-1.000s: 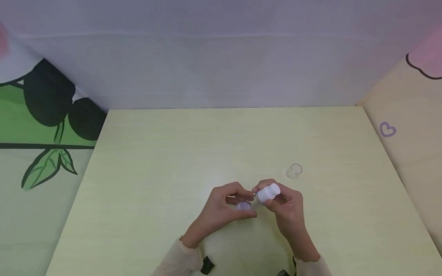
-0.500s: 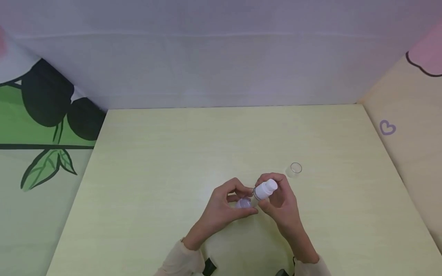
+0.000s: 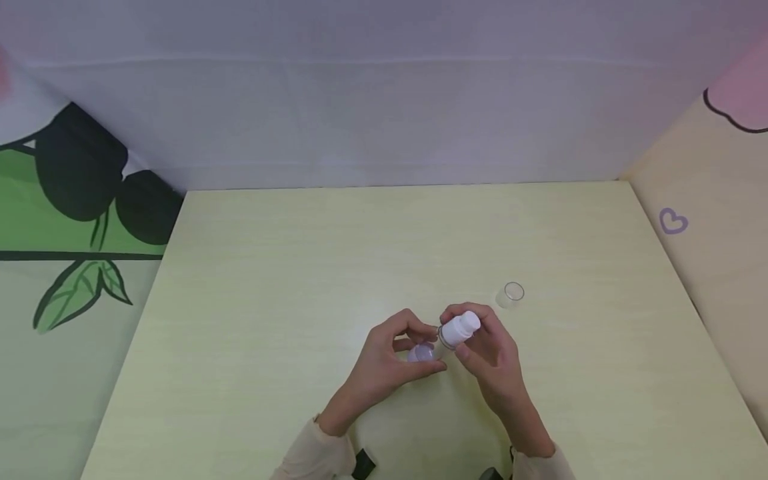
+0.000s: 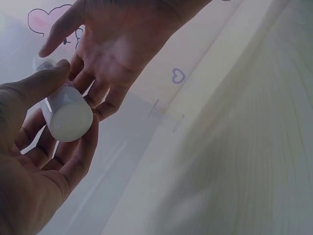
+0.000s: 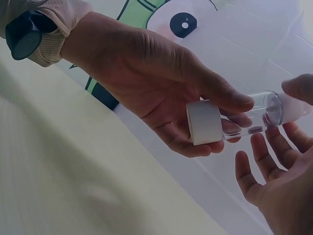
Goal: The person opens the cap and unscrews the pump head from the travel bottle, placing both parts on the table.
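A small pump bottle with a clear body [image 5: 261, 110], a white base [image 4: 72, 120] and a white pump top [image 3: 461, 329] is tilted between the two hands above the table. My left hand [image 3: 384, 360] holds the clear body, thumb on one side and fingers on the other, as the right wrist view shows. At the other end, my right hand [image 3: 493, 357] pinches the collar of the pump top between thumb and fingers. Some of its fingers [image 5: 264, 154] extend loosely beside the bottle. A clear cylindrical cap [image 3: 511, 294] stands on the table beyond the right hand.
The pale wooden table [image 3: 288, 267] has a grey-white cloth wall [image 3: 384, 120] along its back edge. Printed side panels, one with a purple heart [image 3: 673, 221], border it left and right. Dark wrist devices [image 3: 363, 464] show near the sleeves.
My right hand loosened around the pump top half a second ago, shifting up and left, and now its fingers sit closer on the collar. The left hand barely moved. The clear cap stayed put.
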`<state>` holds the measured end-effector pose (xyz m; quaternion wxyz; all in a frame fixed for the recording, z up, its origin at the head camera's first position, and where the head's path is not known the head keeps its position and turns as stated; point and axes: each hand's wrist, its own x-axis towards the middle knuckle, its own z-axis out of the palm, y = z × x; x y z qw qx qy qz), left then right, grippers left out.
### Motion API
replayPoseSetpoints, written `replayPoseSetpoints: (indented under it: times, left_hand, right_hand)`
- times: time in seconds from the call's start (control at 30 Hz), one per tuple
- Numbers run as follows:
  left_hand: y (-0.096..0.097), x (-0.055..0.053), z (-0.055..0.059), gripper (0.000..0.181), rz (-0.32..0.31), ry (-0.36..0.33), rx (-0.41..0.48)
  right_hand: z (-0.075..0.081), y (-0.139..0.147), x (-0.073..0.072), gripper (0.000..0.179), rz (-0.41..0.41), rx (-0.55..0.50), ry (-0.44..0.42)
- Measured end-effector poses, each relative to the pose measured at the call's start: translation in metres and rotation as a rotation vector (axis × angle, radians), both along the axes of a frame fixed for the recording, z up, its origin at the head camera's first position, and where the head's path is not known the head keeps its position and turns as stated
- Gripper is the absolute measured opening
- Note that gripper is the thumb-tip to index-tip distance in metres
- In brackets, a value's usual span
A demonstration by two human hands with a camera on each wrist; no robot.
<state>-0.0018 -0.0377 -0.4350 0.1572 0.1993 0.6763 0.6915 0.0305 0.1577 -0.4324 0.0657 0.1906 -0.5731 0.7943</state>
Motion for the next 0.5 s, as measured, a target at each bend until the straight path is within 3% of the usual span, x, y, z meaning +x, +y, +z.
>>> replayPoseSetpoints:
  times: [0.33,0.5]
  left_hand:
    - [0.0012,-0.0031,-0.0011,0.035,0.003,0.012,0.003]
    - [0.0005,-0.0041,-0.0015,0.035,0.013,0.021,0.000]
  right_hand:
    - [-0.0038,0.0014,-0.0005,0.039,-0.050,-0.012,-0.050]
    - [-0.0050,0.0020,-0.0017,0.039,-0.028,-0.024,0.006]
